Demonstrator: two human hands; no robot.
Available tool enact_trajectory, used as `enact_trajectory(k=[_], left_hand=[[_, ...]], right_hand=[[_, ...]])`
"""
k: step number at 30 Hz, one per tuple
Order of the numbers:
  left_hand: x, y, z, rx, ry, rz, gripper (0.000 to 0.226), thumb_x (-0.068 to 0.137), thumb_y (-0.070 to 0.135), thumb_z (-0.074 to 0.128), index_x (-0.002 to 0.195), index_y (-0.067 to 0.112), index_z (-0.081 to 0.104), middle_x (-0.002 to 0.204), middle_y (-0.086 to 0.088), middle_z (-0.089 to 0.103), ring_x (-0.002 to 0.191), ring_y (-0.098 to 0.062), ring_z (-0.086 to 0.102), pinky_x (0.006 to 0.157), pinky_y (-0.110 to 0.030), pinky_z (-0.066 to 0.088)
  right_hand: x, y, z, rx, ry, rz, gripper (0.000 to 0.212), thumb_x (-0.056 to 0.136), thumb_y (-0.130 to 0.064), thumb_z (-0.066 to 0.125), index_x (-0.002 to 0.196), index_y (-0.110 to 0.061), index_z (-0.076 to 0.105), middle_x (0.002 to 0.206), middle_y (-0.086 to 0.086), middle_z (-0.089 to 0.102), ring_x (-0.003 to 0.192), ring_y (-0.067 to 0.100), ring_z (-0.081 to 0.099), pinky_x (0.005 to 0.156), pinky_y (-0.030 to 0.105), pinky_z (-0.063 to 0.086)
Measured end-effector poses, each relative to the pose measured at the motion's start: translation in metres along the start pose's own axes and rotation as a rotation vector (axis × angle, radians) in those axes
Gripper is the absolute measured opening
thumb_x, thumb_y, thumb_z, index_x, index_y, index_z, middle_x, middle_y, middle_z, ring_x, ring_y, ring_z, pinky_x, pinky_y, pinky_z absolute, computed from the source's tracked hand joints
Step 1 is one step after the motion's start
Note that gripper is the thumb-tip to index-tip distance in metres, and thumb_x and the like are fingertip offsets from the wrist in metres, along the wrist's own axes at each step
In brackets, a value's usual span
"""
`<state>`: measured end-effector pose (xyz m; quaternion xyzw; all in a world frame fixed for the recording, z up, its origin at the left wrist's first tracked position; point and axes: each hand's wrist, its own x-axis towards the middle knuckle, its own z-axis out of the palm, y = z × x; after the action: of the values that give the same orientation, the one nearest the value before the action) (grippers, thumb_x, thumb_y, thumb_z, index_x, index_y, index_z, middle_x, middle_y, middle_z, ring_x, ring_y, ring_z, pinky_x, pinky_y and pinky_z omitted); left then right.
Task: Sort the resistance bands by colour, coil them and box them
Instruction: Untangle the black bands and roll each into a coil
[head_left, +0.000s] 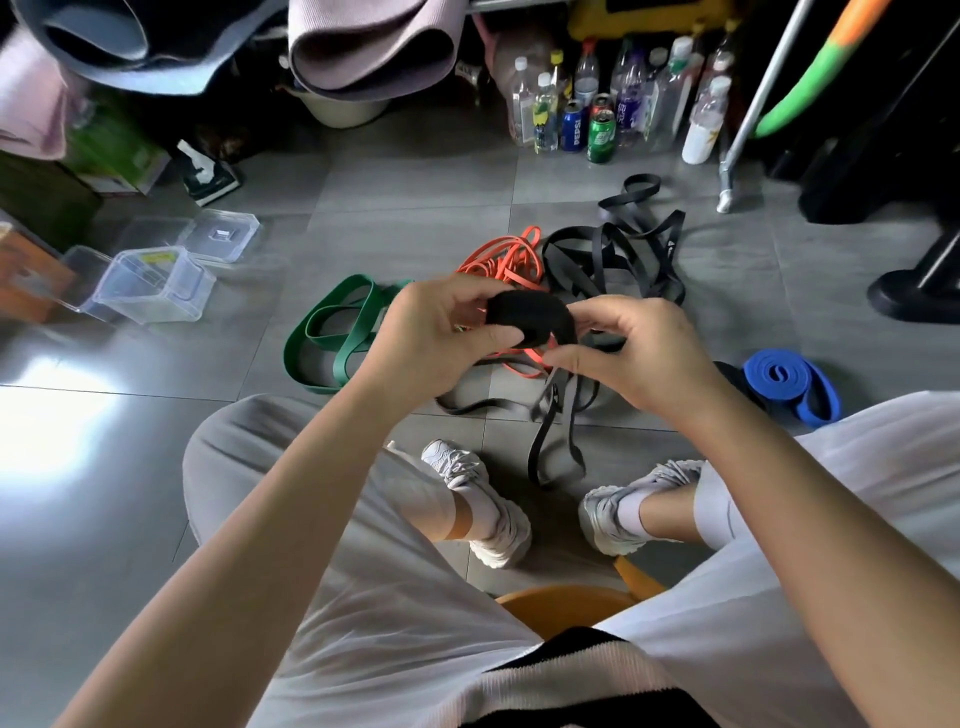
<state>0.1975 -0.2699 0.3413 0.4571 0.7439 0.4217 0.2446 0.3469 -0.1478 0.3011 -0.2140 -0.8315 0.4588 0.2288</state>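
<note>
Pinching with fingers of left hand and right hand, winding black coil, tail dangling; blue coil finished, green band, orange bands, black bands loose, clear boxes waiting.

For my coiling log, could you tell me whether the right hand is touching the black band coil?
Touching: head view shows the right hand pinching the black band coil at its edge.

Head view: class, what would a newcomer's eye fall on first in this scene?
The half-wound black rubber band coil at centre, pinched between the left hand and right hand, its loose tail hanging toward the floor. Behind it lie bright orange thin bands and wide green band loops, with a rolled blue band coil at right.
</note>
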Motion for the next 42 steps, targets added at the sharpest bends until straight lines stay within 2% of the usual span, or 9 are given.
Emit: enact_trajectory(k=[3,8,15,18,24,29,33,35,42], left_hand=[[-0.002,0.000,0.006,-0.308,0.021,-0.028,0.031,0.075,0.000,0.073,0.096,0.021,0.065,0.076,0.011,0.070,0.066,-0.003,0.064,0.058,-0.014,0.048],[-0.009,-0.005,0.024,-0.749,0.034,-0.216,0.022,0.076,0.005,0.062,0.097,0.013,0.062,0.072,0.006,0.070,0.061,-0.005,0.064,0.053,-0.015,0.050],[0.001,0.006,0.004,0.348,-0.054,0.142,0.042,0.078,0.015,0.074,0.117,0.027,0.062,0.096,0.029,0.054,0.093,0.001,0.051,0.082,-0.008,0.040],[0.005,0.012,-0.002,0.476,-0.060,0.133,0.032,0.079,0.018,0.073,0.110,0.025,0.067,0.090,0.020,0.059,0.087,-0.004,0.056,0.082,-0.020,0.045],[0.012,0.001,-0.005,-0.092,0.106,0.007,0.035,0.068,0.008,0.076,0.092,0.031,0.066,0.089,0.003,0.072,0.085,-0.015,0.069,0.083,-0.034,0.056],[0.011,-0.003,0.003,-0.610,0.156,-0.058,0.036,0.072,0.003,0.069,0.107,0.002,0.064,0.095,-0.011,0.072,0.089,-0.023,0.067,0.087,-0.037,0.055],[0.009,-0.006,0.009,-0.858,0.124,-0.164,0.029,0.077,0.004,0.067,0.106,0.006,0.063,0.095,-0.009,0.071,0.092,-0.022,0.066,0.092,-0.036,0.051],[0.011,-0.005,0.006,-0.725,0.106,-0.174,0.027,0.079,0.004,0.068,0.105,0.009,0.062,0.095,-0.008,0.070,0.089,-0.020,0.067,0.090,-0.036,0.053],[0.022,0.021,-0.016,0.616,-0.077,0.232,0.044,0.081,0.019,0.069,0.124,0.023,0.058,0.113,0.000,0.063,0.104,-0.019,0.056,0.089,-0.036,0.045]], right_hand=[[0.004,-0.002,0.002,0.263,0.005,0.021,0.027,0.065,-0.032,0.078,0.086,-0.048,0.070,0.085,-0.015,0.073,0.085,0.014,0.069,0.087,0.034,0.054],[0.006,-0.001,0.006,0.379,0.012,0.011,0.035,0.074,0.000,0.073,0.090,-0.030,0.065,0.077,-0.022,0.071,0.077,-0.002,0.066,0.078,0.015,0.052],[0.004,-0.003,0.004,0.044,-0.063,0.044,0.026,0.078,-0.015,0.074,0.103,-0.019,0.071,0.092,-0.005,0.073,0.087,0.006,0.067,0.085,0.032,0.053],[0.006,-0.010,0.003,-0.045,-0.055,-0.009,0.022,0.077,-0.016,0.074,0.099,-0.017,0.073,0.089,-0.003,0.073,0.084,0.005,0.064,0.080,0.027,0.050],[0.014,-0.010,0.000,0.075,0.048,0.020,0.031,0.073,-0.016,0.079,0.100,-0.026,0.070,0.083,-0.017,0.067,0.083,0.009,0.068,0.086,0.037,0.054],[0.020,-0.013,0.001,0.305,0.065,0.030,0.035,0.075,-0.003,0.075,0.093,-0.032,0.066,0.085,-0.012,0.071,0.082,0.003,0.068,0.085,0.020,0.052],[0.024,-0.015,0.004,0.376,0.092,0.015,0.036,0.076,0.001,0.072,0.090,-0.031,0.065,0.079,-0.023,0.070,0.081,-0.001,0.067,0.081,0.014,0.050],[0.025,-0.015,0.003,0.345,0.095,0.019,0.035,0.076,0.001,0.072,0.089,-0.031,0.065,0.080,-0.020,0.070,0.079,-0.002,0.067,0.079,0.013,0.050],[0.034,-0.027,-0.006,-0.179,-0.071,-0.015,0.025,0.077,-0.016,0.074,0.101,-0.015,0.072,0.091,-0.002,0.073,0.085,0.010,0.067,0.084,0.029,0.052]])
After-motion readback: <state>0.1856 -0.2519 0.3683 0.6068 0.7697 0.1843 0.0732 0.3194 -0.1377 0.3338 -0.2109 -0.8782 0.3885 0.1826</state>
